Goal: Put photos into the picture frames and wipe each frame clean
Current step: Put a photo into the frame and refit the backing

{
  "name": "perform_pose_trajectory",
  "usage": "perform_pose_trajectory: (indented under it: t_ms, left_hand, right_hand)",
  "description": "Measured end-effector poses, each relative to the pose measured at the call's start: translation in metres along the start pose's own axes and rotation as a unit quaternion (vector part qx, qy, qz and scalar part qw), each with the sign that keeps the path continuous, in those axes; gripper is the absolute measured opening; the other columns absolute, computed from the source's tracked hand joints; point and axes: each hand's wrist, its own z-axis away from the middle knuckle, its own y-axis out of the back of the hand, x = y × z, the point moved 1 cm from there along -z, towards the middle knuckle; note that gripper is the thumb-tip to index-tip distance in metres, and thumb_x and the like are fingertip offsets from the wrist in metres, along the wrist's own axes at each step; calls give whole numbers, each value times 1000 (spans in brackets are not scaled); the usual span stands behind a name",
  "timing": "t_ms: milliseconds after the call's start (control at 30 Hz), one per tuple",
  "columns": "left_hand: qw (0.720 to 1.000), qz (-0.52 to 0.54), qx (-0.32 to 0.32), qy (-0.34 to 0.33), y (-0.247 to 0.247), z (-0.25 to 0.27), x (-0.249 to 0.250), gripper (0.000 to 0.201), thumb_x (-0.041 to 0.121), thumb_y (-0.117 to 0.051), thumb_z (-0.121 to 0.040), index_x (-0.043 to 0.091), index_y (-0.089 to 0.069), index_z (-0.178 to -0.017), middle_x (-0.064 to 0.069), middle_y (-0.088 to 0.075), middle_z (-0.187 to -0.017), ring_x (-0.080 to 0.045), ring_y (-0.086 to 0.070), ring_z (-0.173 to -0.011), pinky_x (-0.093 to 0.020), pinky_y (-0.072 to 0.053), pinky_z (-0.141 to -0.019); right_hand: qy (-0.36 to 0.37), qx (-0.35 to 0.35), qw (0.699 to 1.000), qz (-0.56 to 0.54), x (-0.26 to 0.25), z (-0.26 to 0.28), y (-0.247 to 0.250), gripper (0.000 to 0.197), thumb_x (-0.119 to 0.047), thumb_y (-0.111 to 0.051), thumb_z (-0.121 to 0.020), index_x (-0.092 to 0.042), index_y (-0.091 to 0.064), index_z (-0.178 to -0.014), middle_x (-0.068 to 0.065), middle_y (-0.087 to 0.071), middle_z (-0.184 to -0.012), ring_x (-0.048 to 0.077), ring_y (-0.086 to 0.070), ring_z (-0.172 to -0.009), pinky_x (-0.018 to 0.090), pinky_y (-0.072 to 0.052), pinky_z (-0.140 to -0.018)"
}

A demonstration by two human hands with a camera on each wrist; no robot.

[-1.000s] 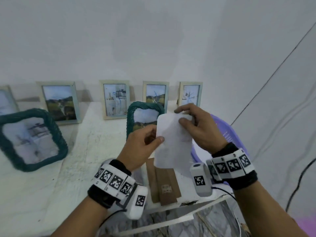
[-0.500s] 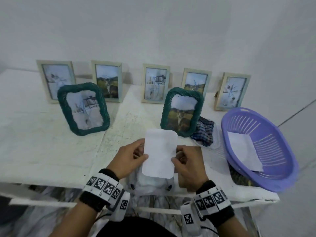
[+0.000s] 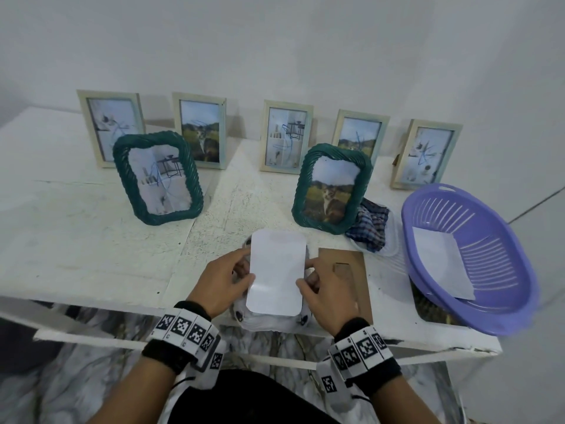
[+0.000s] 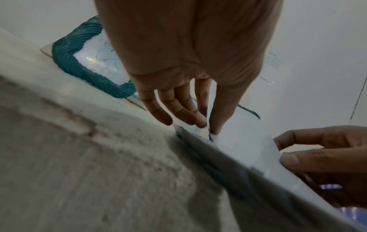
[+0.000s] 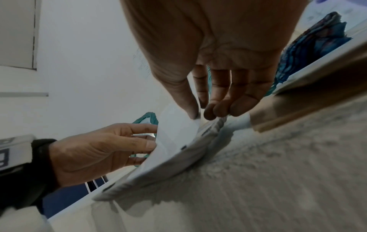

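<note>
White photo has come lower than before, now over the white frame at the counter edge | your left hand and right hand each pinch a side | brown backing board just right; purple basket beyond; green frame behind.

No words or numbers I can read anywhere.
The bands on my wrists carry only black-and-white square code patterns, a few tiny marks beneath them too small to make out; the white sheet faces me blank, and the framed photos on the counter show no lettering.
</note>
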Motion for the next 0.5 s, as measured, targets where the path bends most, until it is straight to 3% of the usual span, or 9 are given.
perform_pose_trajectory:
  t_ms: [100, 267, 333, 433, 500]
  left_hand:
    - [1000, -23, 8, 3, -4, 2, -6, 48, 16, -68, -86, 25, -54, -131, 5, -55, -96, -5, -54, -88, -18, -41, -78]
    - [1000, -10, 3, 24, -7, 4, -17, 59, 35, -64, -80, 22, -50, -136, 1, -43, -109, 3, -46, -100, -3, -35, -84]
    - [1000, -4, -2, 21, -7, 6, -20, 61, 36, -61, -78, 23, -49, -136, 1, -40, -114, 8, -43, -103, -1, -32, -87]
    - [999, 12, 0, 30, -8, 7, -22, 62, 36, -62, -77, 28, -45, -137, 1, -35, -123, 0, -43, -109, -12, -34, -97]
    - [999, 13, -7, 34, -8, 7, -24, 61, 38, -62, -78, 28, -46, -137, 2, -34, -127, -6, -41, -116, -22, -35, -103]
  right_hand:
    - [5, 0, 1000, 26, 3, -1, -5, 11, -23, -57, -91, -17, -56, -100, -1, -55, -66, 15, -52, -62, 28, -41, -56]
    - [20, -7, 999, 49, 4, -1, -8, 26, -22, -58, -90, -18, -59, -116, -5, -49, -71, 6, -44, -62, 20, -35, -55]
    - [39, -11, 998, 58, 3, -1, -9, 26, -19, -58, -90, -18, -59, -115, -7, -45, -69, 5, -41, -62, 20, -30, -56]
    - [69, -8, 995, 71, 3, -2, -11, 11, -15, -59, -88, -15, -56, -98, -9, -37, -65, 5, -37, -62, 23, -25, -56]
    - [72, -1, 995, 73, 4, -2, -12, 9, -13, -60, -87, -12, -57, -95, -7, -37, -66, 7, -36, -63, 24, -29, -59]
